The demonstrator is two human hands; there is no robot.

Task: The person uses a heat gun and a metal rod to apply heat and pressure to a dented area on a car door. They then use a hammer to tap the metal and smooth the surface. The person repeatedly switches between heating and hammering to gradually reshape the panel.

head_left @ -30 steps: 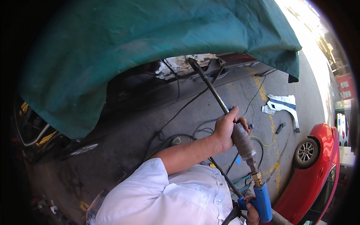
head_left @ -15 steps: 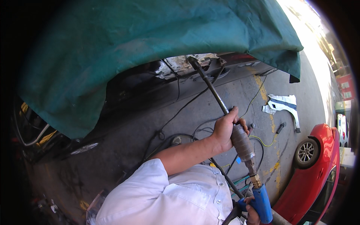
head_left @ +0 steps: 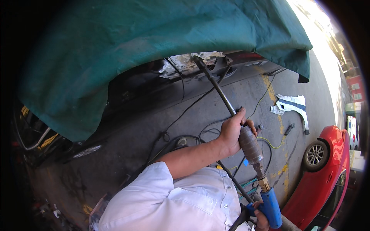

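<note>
- Clenched round the tool [head_left: 250,144], my left hand [head_left: 232,133] grasps it where the dark rod [head_left: 221,92] meets the ribbed cylinder [head_left: 252,151], thumb pointing up along the rod.
- Closed on the blue handle [head_left: 272,210], my right hand [head_left: 263,220] holds the tool's near end, low in view and close to my white shirt [head_left: 192,194].
- Between cylinder and handle sits a brass fitting [head_left: 264,184].
- From my hands the tool slants up and to the left, its far tip at the bare patch [head_left: 169,71] on the dark car [head_left: 133,90]; whether the tip is fixed there I cannot tell.
- Over that car hangs a green cover [head_left: 154,34], its lower edge just above the patch.
- Below the rod, black cables [head_left: 181,115] trail over the grey floor [head_left: 127,148].
- To my right, near a yellow line [head_left: 285,169], a white panel [head_left: 296,104] lies on the floor.
- Beyond my right hand stands a red car [head_left: 327,175], one wheel [head_left: 315,154] towards me.
</note>
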